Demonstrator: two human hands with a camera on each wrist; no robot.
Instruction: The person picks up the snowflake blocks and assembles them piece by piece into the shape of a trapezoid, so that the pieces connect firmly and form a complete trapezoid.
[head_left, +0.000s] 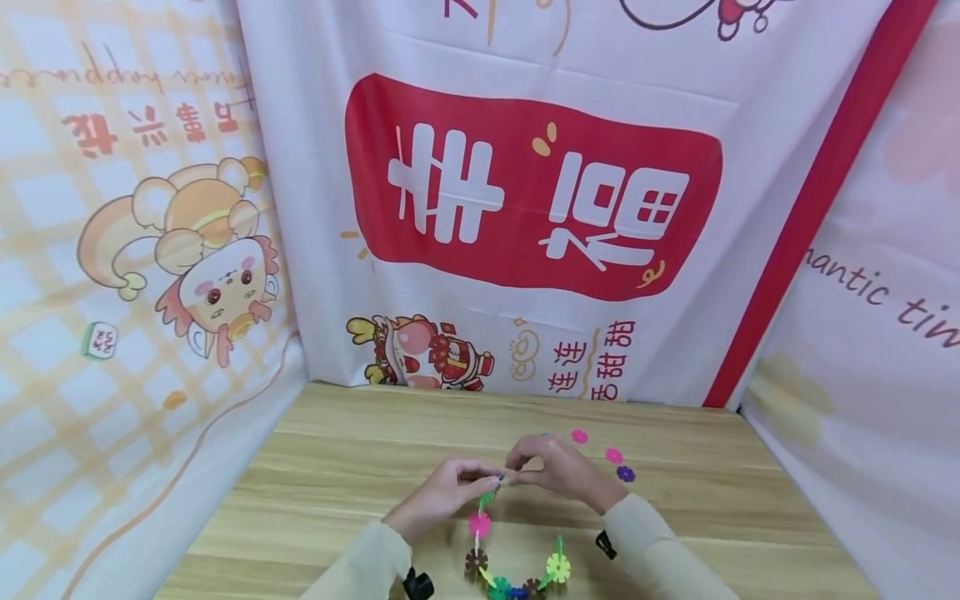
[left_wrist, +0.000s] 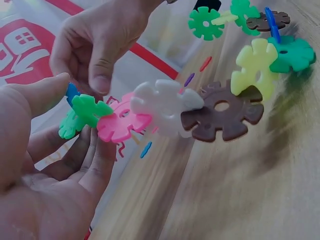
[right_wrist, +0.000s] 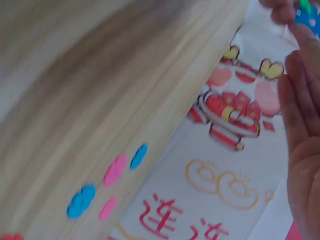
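A chain of slotted plastic snowflake discs in several colours curves over the table, with a pink disc (head_left: 479, 524) and a yellow disc (head_left: 558, 568) among them. My left hand (head_left: 450, 492) holds the chain's upper end, thumb above and fingers below a green disc (left_wrist: 90, 111). Beside that green disc sits a blue disc (left_wrist: 72, 92), seen mostly edge-on at my left thumb tip. My right hand (head_left: 555, 468) meets the left one there, its thumb and forefinger pinching at the blue disc. The fingertips partly hide this contact.
Loose discs lie behind and right of my hands: a pink disc (head_left: 580, 436), another pink disc (head_left: 614, 456) and a purple disc (head_left: 626, 473). Printed cloth (head_left: 525, 333) hangs behind the wooden table (head_left: 337, 467) and on both sides.
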